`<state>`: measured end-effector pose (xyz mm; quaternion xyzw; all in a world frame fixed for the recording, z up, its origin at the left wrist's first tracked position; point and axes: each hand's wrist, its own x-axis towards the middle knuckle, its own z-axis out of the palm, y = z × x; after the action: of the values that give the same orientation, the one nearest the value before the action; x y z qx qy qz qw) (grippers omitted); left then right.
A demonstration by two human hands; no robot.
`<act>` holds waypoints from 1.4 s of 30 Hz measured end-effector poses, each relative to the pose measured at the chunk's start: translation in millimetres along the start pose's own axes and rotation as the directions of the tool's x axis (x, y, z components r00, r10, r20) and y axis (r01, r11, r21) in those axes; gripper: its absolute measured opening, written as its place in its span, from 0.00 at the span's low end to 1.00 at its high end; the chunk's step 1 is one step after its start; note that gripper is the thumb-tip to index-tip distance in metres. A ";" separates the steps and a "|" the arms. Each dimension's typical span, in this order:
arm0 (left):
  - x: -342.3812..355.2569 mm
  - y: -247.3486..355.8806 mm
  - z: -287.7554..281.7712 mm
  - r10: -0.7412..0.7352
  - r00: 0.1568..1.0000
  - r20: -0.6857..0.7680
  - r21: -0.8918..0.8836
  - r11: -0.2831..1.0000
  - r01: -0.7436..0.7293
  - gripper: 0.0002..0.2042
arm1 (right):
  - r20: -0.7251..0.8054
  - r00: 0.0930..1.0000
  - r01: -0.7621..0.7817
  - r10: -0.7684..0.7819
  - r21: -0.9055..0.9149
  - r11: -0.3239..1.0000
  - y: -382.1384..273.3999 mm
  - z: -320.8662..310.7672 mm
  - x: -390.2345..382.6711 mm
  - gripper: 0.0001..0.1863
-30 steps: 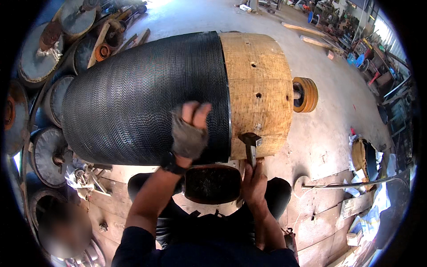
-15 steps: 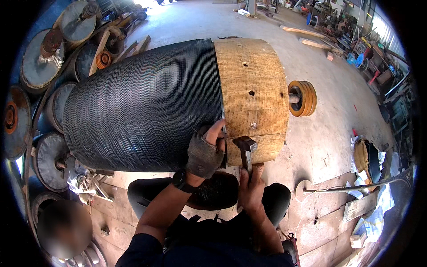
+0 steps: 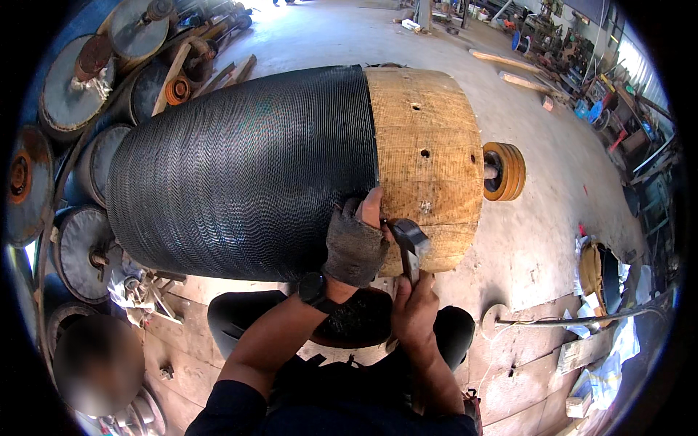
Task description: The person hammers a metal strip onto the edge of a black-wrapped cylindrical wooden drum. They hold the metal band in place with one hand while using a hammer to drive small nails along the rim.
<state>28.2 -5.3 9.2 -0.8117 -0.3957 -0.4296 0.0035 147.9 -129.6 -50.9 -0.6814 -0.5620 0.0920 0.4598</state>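
black ribbed wire covers most of a big wooden drum (image 3: 429, 160) lying on its side across the head view, its bare right end showing pale wood. the left hand (image 3: 356, 243), in a grey fingerless glove, presses on the drum at the wire's edge (image 3: 247, 174). the right hand (image 3: 414, 309) is clamped round the handle of a hammer (image 3: 411, 240), whose head sits at the wood just beside the left fingers.

— What sort of place is this looking like?
— A workshop: rusty metal discs (image 3: 69, 80) are piling left of the big wooden drum (image 3: 425, 160), timber (image 3: 509, 62) lying on concrete beyond it.
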 end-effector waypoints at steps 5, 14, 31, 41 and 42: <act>-1.9 -4.7 5.6 -0.041 0.999 0.013 0.033 0.999 0.041 0.35 | -0.051 0.998 0.040 -0.038 0.056 0.998 -3.6 -2.1 3.4 0.13; -78.0 12.1 -30.6 0.087 0.990 0.115 -0.114 0.991 -0.074 0.30 | -0.205 0.971 0.193 -0.126 0.352 0.916 8.8 -6.5 -6.6 0.17; -169.8 11.9 -21.0 -0.053 0.769 0.637 -0.195 0.954 0.228 0.18 | -0.171 0.936 0.295 -0.307 -0.091 0.951 5.7 3.3 -3.9 0.11; -175.2 8.0 -20.5 -0.046 0.777 0.628 -0.303 0.905 0.298 0.17 | -0.143 0.985 0.111 -0.096 0.105 0.988 -30.9 -4.8 4.6 0.10; -170.1 7.1 -21.1 0.037 0.839 0.543 -0.294 0.944 0.148 0.17 | -0.213 0.975 0.108 -0.069 0.176 0.978 -20.7 -2.2 -1.6 0.10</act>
<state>-35.9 -126.2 -94.2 -0.8770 -0.3281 -0.2417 -0.2545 134.7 -133.3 -35.2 -0.6154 -0.5302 0.0526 0.5809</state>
